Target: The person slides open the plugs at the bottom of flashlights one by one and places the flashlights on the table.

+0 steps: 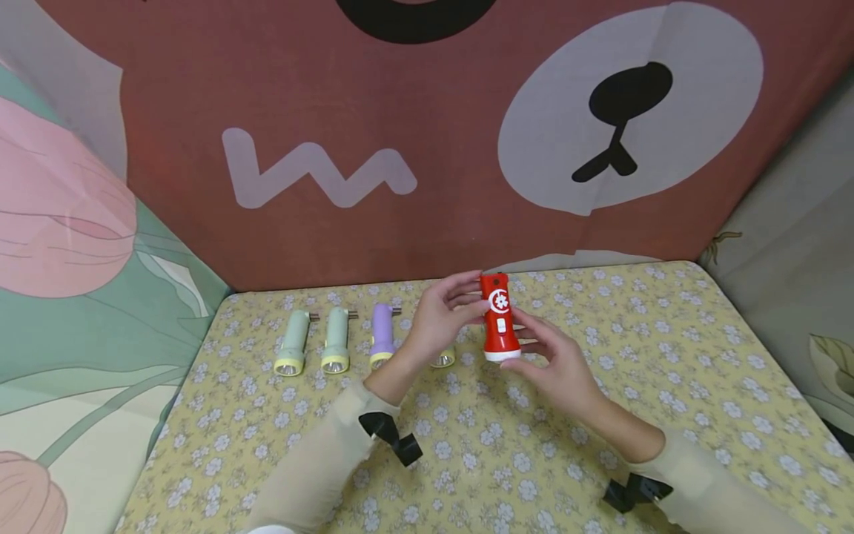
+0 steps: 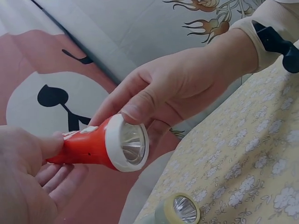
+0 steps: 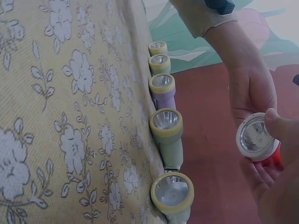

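A red flashlight (image 1: 497,322) with a white lens rim, a white switch and a white printed emblem is held upright above the table, lens end down. My left hand (image 1: 437,315) grips its upper end between thumb and fingers. At the lower end, my right hand (image 1: 563,367) holds it, the thumb on the white rim (image 2: 113,142) and the fingers behind the body. In the right wrist view the clear lens (image 3: 256,136) faces the camera. Behind my left hand, another flashlight (image 1: 443,359) is mostly hidden in the head view.
Left of my hands stand a purple flashlight (image 1: 382,330) and two pale green ones (image 1: 336,337), (image 1: 293,340), all with yellow rims and metal prongs. The right wrist view shows several in a row, including a near green one (image 3: 172,193). A floral cloth (image 1: 467,460) covers the table; a printed curtain (image 1: 454,222) hangs behind.
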